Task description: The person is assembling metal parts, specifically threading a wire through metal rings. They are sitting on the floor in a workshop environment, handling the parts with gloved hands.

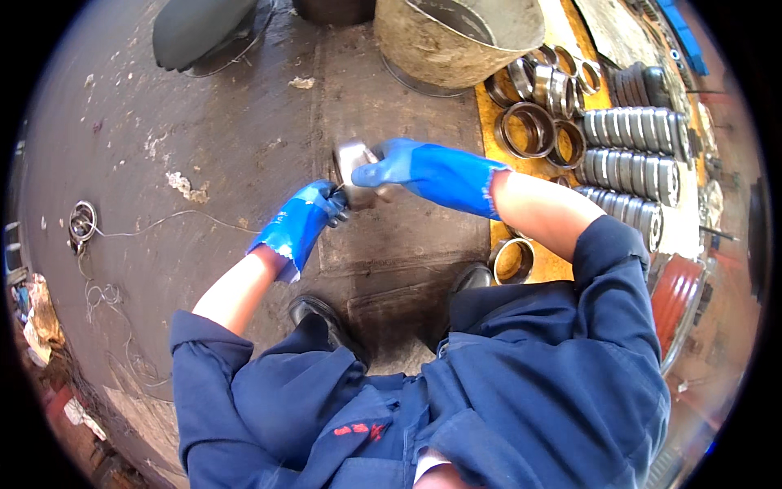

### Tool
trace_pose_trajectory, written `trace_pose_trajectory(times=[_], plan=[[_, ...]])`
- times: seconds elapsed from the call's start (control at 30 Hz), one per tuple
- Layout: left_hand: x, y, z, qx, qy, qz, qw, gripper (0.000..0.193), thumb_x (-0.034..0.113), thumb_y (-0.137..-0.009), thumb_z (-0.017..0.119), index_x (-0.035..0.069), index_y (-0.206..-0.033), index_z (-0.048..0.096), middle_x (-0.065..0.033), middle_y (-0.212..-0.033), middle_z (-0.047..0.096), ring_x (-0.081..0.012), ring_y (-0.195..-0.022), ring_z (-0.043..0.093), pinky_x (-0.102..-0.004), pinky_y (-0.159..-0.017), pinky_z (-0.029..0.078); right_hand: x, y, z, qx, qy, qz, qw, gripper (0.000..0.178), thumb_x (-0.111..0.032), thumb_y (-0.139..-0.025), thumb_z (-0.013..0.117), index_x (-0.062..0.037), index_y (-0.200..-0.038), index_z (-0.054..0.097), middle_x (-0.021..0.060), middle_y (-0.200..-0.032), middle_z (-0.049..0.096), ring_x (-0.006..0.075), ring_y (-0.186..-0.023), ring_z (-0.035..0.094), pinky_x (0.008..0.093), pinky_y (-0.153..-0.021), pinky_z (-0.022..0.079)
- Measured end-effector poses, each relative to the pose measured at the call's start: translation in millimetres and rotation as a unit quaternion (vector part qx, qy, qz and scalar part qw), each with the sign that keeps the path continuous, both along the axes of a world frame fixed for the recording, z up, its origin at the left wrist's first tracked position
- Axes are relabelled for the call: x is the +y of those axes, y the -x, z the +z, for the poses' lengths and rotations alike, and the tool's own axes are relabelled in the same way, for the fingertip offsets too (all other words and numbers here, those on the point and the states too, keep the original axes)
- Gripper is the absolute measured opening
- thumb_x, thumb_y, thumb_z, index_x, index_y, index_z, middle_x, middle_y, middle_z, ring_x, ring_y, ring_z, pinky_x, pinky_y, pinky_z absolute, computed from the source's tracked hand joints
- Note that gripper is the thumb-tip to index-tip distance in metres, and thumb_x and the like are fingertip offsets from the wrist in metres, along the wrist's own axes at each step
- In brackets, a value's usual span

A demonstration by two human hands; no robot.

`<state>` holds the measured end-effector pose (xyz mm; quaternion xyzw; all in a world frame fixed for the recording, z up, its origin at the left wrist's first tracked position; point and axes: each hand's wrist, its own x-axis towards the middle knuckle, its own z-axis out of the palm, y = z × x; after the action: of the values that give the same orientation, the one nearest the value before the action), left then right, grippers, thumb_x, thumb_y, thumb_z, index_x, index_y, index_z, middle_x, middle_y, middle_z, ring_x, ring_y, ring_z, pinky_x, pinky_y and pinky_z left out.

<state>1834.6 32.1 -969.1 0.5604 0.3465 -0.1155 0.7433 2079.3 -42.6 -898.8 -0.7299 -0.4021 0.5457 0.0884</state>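
Observation:
Both my hands wear blue rubber gloves and meet over the dark floor in front of me. My right hand (383,167) wraps round a shiny metal ring (353,157), which is tilted and partly covered by the glove and somewhat blurred. Fingers curled, my left hand (321,204) is closed at the ring's lower left edge. A small dark thin piece shows by its fingertips, but what it grips is hidden. A thin wire (183,213) crosses the floor and meets the left glove's cuff; whether the hand holds it cannot be made out.
At the left lies a small wire coil (83,220). A large dirty bucket (456,49) stands ahead, beside a dark container (204,33). Loose metal rings (525,130) and rows of stacked rings (631,171) sit on a yellow surface at right. My boots (326,318) are close below.

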Motion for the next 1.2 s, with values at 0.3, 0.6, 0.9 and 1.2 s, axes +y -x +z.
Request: trace_pose_trajectory(times=[0.3, 0.6, 0.9, 1.2], plan=[[6.9, -35.0, -28.1, -0.067, -0.116, -0.012, 0.991, 0.029, 0.014, -0.087, 0.067, 0.003, -0.114, 0.066, -0.0093, -0.107, 0.07, -0.0223, -0.098, 0.067, -0.0347, -0.084, 0.053, -7.5, -9.9, -65.8, 0.095, -0.132, 0.025, 0.986, 0.067, -0.043, -0.086, 0.069, -0.0005, -0.136, 0.054, 0.0177, -0.124, 0.064, 0.0264, -0.11, 0.063, 0.0364, -0.095, 0.049], [10.0, -21.2, -34.3, -0.11, -0.298, -0.049, 0.947, 0.039, 0.015, -0.083, 0.071, 0.004, -0.12, 0.066, -0.0061, -0.115, 0.07, -0.021, -0.105, 0.065, -0.0348, -0.095, 0.05, -2.3, -3.8, -61.0, 0.231, 0.034, -0.03, 0.972, 0.05, -0.031, -0.09, 0.069, -0.0042, -0.131, 0.058, 0.0055, -0.111, 0.066, 0.014, -0.099, 0.062, 0.0271, -0.083, 0.05], [48.6, 1.1, 88.2, 0.055, -0.062, -0.157, 0.984, 0.065, 0.044, -0.083, 0.075, 0.001, -0.13, 0.06, -0.0077, -0.117, 0.064, -0.0184, -0.102, 0.056, -0.0337, -0.094, 0.045, -24.7, -20.1, -35.1, 0.103, -0.062, 0.072, 0.99, 0.05, -0.047, -0.094, 0.057, -0.0043, -0.119, 0.064, 0.0117, -0.1, 0.069, 0.0205, -0.094, 0.064, 0.0358, -0.086, 0.049], [2.5, -58.9, -50.0, -0.113, 0.026, 0.105, 0.988, 0.021, 0.021, -0.091, 0.071, 0.008, -0.108, 0.07, -0.0024, -0.1, 0.07, -0.0145, -0.093, 0.064, -0.0304, -0.08, 0.052, -33.1, 31.4, 3.9, 0.067, -0.039, 0.057, 0.995, 0.041, -0.032, -0.083, 0.066, 0.0011, -0.107, 0.069, 0.0136, -0.091, 0.071, 0.0212, -0.084, 0.065, 0.0364, -0.076, 0.05]])
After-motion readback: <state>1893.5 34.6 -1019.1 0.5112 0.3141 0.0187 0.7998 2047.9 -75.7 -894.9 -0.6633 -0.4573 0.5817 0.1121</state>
